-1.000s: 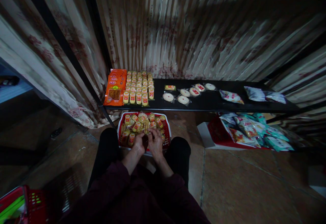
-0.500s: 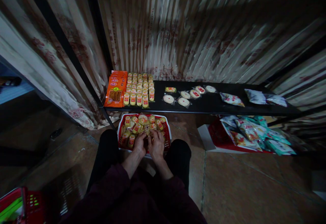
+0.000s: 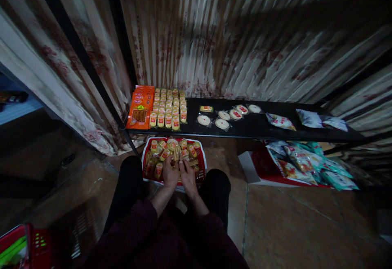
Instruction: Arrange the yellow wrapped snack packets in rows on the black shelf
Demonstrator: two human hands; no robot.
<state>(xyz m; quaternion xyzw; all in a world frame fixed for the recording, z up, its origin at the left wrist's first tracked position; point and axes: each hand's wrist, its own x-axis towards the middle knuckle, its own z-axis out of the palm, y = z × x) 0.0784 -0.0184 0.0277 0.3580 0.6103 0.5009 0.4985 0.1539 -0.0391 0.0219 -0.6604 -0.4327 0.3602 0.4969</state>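
Observation:
Between my knees stands a red basket with a white rim, filled with small wrapped yellow cakes. My left hand and my right hand meet over its near side. Their fingers are closed on one wrapped cake, which stands upright at the fingertips. Beyond the basket, similar wrapped cakes stand in tight rows on a black shelf. To their left lie overlapping orange snack packets.
Round wrapped pastries and a lone yellow cake lie mid-shelf, with white bags farther right. Beneath the shelf's right part sits a red and white box of snack bags. A red basket is at lower left; a black post rises on the left.
My hands have shifted slightly, and the wrapped cake between them now shows upright at the fingertips. The view has moved a little; the shelf's goods stay as they were.

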